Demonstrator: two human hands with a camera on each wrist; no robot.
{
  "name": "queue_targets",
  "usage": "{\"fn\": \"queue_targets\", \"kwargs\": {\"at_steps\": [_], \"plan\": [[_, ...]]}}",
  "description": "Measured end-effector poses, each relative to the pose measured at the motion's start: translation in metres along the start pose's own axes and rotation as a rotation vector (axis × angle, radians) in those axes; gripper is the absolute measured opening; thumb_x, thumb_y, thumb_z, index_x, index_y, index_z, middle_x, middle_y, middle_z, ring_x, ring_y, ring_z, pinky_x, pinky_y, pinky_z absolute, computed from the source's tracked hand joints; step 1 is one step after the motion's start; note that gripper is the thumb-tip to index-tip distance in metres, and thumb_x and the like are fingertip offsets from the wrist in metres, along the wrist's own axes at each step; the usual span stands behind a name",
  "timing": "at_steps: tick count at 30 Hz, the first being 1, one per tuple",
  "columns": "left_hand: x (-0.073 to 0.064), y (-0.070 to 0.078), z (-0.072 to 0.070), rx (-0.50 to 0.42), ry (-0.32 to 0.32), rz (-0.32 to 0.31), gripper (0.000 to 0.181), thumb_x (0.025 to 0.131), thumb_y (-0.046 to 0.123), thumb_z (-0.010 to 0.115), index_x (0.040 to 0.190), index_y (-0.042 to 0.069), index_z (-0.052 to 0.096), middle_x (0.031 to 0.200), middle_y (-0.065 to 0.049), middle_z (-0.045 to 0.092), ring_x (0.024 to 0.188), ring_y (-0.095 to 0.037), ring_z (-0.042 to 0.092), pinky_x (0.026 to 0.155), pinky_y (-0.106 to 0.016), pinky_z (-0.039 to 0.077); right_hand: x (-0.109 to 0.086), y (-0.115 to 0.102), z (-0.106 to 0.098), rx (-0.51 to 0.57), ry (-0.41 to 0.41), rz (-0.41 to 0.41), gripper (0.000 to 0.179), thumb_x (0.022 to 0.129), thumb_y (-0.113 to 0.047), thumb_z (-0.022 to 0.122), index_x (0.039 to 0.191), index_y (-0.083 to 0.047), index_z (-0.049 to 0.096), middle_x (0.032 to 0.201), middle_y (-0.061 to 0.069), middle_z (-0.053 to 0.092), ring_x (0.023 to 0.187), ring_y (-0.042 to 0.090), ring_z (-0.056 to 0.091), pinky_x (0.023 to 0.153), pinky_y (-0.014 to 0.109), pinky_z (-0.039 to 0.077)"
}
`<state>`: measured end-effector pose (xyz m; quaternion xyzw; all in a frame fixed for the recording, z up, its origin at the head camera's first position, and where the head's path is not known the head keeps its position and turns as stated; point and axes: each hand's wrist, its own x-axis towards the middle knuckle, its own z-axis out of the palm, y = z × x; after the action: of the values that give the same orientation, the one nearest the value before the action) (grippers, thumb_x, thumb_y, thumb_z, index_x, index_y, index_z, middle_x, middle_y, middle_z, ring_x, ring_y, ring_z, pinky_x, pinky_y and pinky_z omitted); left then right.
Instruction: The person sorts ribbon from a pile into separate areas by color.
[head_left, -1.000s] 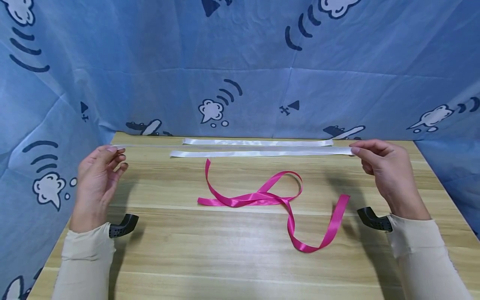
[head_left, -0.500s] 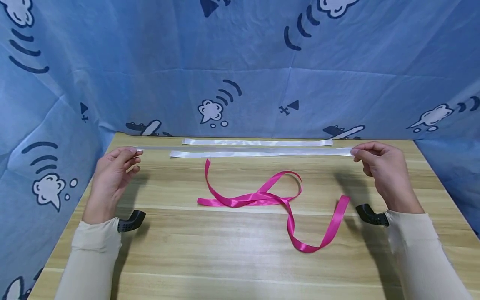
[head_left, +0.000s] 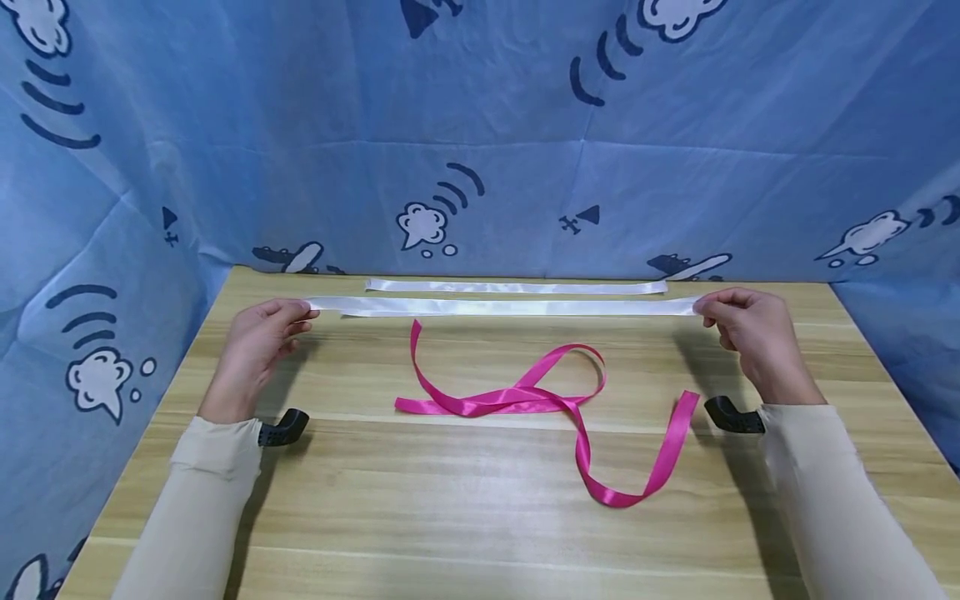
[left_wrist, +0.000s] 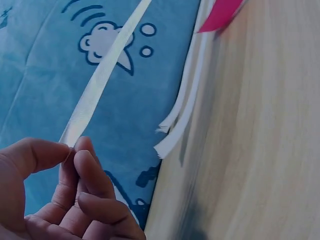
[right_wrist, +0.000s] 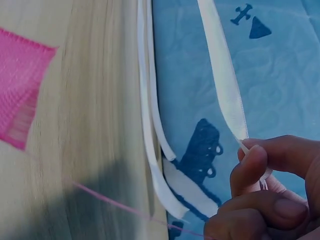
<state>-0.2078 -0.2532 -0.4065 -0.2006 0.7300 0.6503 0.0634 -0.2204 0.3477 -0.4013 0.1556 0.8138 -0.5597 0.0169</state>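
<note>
Down at the bottom of the head view, two pale sleeves [head_left: 195,500] run off the frame, each with a black device [head_left: 283,427] at its cuff. Beyond them, on the wooden surface [head_left: 450,533], a pink ribbon [head_left: 480,406] lies loosely looped; its crossings cover parts of its own length. One frayed end shows cut off in the right wrist view, where a thin pink thread [right_wrist: 110,200] is faint and its far end unclear.

Farther off, the left hand [head_left: 255,350] pinches one end of a raised white ribbon [head_left: 502,307] between thumb and forefinger, other fingers loosely bent. The right hand [head_left: 757,337] pinches the opposite end; both tips are hidden by fingers. The ribbon stretches between the hands above the surface, hiding most of a flat white strip [left_wrist: 186,120] from the head camera. Behind it lies another white strip [head_left: 517,287], near the back edge. Last comes a printed blue cloth [head_left: 487,100], cut off by the frame.
</note>
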Motion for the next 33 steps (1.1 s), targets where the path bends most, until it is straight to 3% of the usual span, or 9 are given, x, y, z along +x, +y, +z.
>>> {"fn": "queue_targets", "kwargs": {"at_steps": [7, 13, 24, 28, 33], "plan": [[0.013, -0.004, 0.007, 0.178, -0.032, 0.023, 0.028, 0.106, 0.028, 0.06, 0.123, 0.008, 0.066, 0.083, 0.028, 0.07, 0.083, 0.001, 0.063, 0.066, -0.021, 0.045, 0.014, 0.01, -0.002, -0.018, -0.041, 0.0, 0.027, 0.105, -0.014, 0.059, 0.085, -0.025, 0.073, 0.069, -0.013, 0.062, 0.053, 0.008, 0.038, 0.05, 0.035, 0.028], [0.023, -0.009, 0.013, 0.254, -0.046, 0.019, 0.032, 0.107, 0.026, 0.058, 0.126, 0.002, 0.065, 0.076, 0.028, 0.069, 0.074, 0.0, 0.054, 0.062, -0.021, 0.041, 0.023, 0.016, 0.002, -0.104, -0.048, 0.03, 0.023, 0.105, -0.019, 0.061, 0.086, -0.027, 0.072, 0.072, -0.016, 0.063, 0.058, 0.007, 0.043, 0.053, 0.029, 0.036], [0.029, -0.013, 0.018, 0.341, 0.0, -0.05, 0.034, 0.104, 0.025, 0.061, 0.125, 0.0, 0.069, 0.075, 0.018, 0.064, 0.078, -0.007, 0.052, 0.067, -0.023, 0.042, 0.033, 0.02, 0.006, -0.171, -0.065, 0.092, 0.015, 0.105, -0.021, 0.063, 0.092, -0.025, 0.07, 0.072, -0.017, 0.063, 0.066, 0.008, 0.05, 0.059, 0.026, 0.044], [0.027, -0.015, 0.019, 0.393, 0.002, -0.022, 0.029, 0.103, 0.022, 0.062, 0.119, 0.0, 0.07, 0.085, 0.013, 0.068, 0.082, -0.009, 0.054, 0.07, -0.022, 0.046, 0.036, 0.022, 0.007, -0.197, -0.066, 0.104, 0.014, 0.105, -0.021, 0.063, 0.094, -0.025, 0.07, 0.073, -0.018, 0.064, 0.073, 0.007, 0.054, 0.063, 0.025, 0.046], [0.024, -0.017, 0.02, 0.525, 0.015, 0.044, 0.025, 0.098, 0.019, 0.061, 0.112, -0.001, 0.069, 0.099, -0.005, 0.063, 0.085, -0.018, 0.053, 0.07, -0.024, 0.048, 0.038, 0.025, 0.011, -0.23, -0.074, 0.115, 0.01, 0.107, -0.021, 0.059, 0.106, -0.015, 0.067, 0.075, -0.018, 0.064, 0.074, 0.006, 0.054, 0.061, 0.025, 0.045]]}}
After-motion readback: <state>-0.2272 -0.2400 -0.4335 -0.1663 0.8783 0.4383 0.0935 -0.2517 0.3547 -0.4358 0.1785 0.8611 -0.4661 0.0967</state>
